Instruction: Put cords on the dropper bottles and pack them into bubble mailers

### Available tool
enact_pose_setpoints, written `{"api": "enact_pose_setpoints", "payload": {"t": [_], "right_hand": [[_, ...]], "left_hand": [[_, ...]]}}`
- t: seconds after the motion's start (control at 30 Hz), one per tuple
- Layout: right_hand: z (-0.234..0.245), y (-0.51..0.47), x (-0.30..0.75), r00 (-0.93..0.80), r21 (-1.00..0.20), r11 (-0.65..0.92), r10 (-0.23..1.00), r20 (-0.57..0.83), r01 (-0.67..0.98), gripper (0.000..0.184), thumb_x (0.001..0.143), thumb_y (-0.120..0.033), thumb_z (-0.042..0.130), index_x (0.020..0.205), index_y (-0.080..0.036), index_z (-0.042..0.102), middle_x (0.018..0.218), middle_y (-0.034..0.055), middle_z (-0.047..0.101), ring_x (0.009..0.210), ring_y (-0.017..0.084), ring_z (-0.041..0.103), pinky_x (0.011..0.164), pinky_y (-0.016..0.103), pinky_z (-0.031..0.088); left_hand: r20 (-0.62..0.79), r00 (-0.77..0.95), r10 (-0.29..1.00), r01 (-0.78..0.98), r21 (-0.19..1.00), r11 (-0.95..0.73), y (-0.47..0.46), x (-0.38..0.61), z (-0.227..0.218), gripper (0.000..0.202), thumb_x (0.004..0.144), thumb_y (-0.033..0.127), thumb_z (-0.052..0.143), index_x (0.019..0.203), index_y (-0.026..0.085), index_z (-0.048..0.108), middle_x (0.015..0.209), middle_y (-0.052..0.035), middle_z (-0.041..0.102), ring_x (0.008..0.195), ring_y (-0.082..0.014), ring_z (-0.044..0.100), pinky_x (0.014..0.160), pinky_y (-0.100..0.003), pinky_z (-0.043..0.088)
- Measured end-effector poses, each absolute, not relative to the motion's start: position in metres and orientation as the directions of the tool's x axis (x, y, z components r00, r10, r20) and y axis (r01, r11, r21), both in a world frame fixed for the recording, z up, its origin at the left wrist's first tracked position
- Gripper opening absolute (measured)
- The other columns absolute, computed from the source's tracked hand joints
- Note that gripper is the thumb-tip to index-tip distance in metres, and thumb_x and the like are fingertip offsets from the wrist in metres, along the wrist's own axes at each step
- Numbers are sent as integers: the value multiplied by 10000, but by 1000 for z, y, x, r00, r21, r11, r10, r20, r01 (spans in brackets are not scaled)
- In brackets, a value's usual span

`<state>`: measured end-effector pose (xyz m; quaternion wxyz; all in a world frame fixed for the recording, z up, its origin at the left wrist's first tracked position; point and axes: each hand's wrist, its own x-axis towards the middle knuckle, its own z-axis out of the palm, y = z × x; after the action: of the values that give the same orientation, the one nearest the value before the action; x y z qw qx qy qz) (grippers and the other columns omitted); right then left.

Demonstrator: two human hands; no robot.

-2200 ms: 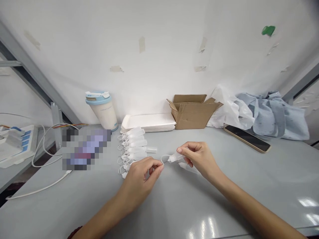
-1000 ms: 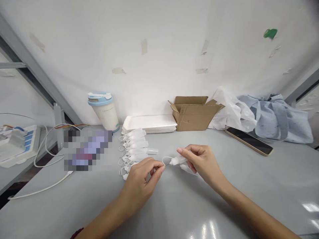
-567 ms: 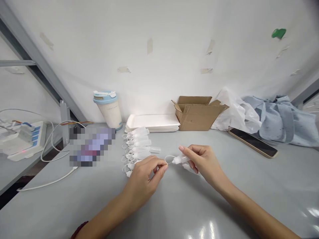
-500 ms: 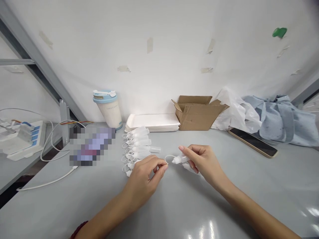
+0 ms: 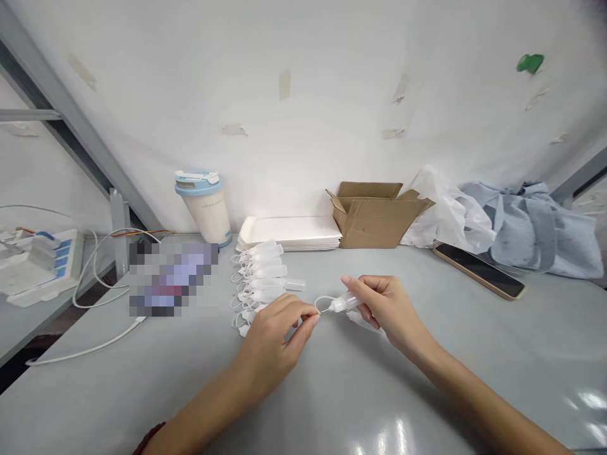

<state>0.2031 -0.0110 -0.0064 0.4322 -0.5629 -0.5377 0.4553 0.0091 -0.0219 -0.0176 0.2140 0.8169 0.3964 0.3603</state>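
My right hand is closed around a small white squeeze bottle, its nozzle facing left. A thin needle-like tip shows between the nozzle and my left fingers. My left hand pinches the bottle's tethered cap, mostly hidden by the fingertips; its thin white loop arches back to the bottle. Below my right fingers, another white bottle lies partly covered. Several similar bottles with looped caps lie in a row beyond my left hand, which hides the nearest ones.
At the back stand a blue-lidded cup, a stack of white envelopes, an open cardboard box, a plastic bag and a blue cloth bag. A phone lies right; a blurred device with a cable lies left.
The thin tip now shows between the nozzle and my left fingers, where it was hardly visible before. Both hands stay almost in place; the view shifts slightly.
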Motion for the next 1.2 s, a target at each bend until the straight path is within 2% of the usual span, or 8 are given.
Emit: {"api": "enact_pose_setpoints", "payload": {"t": [0.23, 0.47, 0.8, 1.03, 1.2], "right_hand": [[-5, -11, 203, 14, -971, -63, 998, -62, 231, 522, 770, -521, 565, 430, -192, 343, 355, -64, 325, 365, 57, 285, 391, 223, 204], [-5, -10, 201, 11, -960, -57, 998, -56, 274, 525, 780, -505, 556, 425, -185, 339, 352, -62, 342, 359, 51, 285, 390, 216, 209], [-6, -9, 202, 4, -965, -84, 996, -86, 249, 523, 775, -487, 562, 431, -192, 299, 355, -74, 298, 360, 47, 252, 390, 213, 201], [-9, -10, 200, 70, -916, -40, 997, -13, 398, 495, 768, -481, 560, 454, -188, 314, 428, -67, 276, 413, 55, 249, 408, 220, 177], [-10, -11, 198, 72, -944, -59, 997, -38, 325, 501, 770, -506, 555, 447, -185, 346, 404, -65, 320, 404, 58, 268, 415, 223, 198]], "left_hand": [[461, 440, 771, 487, 599, -636, -22, 9, -20, 137, 864, 126, 491, 796, 171, 602, 671, 6, 569, 642, -114, 511, 579, -215, 390], [449, 446, 774, 479, 612, -630, -22, 10, -21, 137, 864, 127, 497, 786, 169, 602, 658, 14, 557, 628, -107, 495, 572, -215, 383], [465, 434, 772, 481, 604, -635, -22, 10, -18, 139, 858, 124, 504, 778, 171, 607, 650, 16, 562, 618, -106, 496, 570, -217, 382], [501, 474, 724, 497, 526, -690, -22, 9, -26, 152, 874, 107, 464, 820, 167, 593, 688, -1, 559, 654, -124, 487, 600, -245, 383], [532, 461, 710, 481, 523, -704, -24, 10, -24, 151, 872, 105, 469, 815, 171, 592, 675, 4, 558, 632, -117, 488, 584, -234, 383]]}}
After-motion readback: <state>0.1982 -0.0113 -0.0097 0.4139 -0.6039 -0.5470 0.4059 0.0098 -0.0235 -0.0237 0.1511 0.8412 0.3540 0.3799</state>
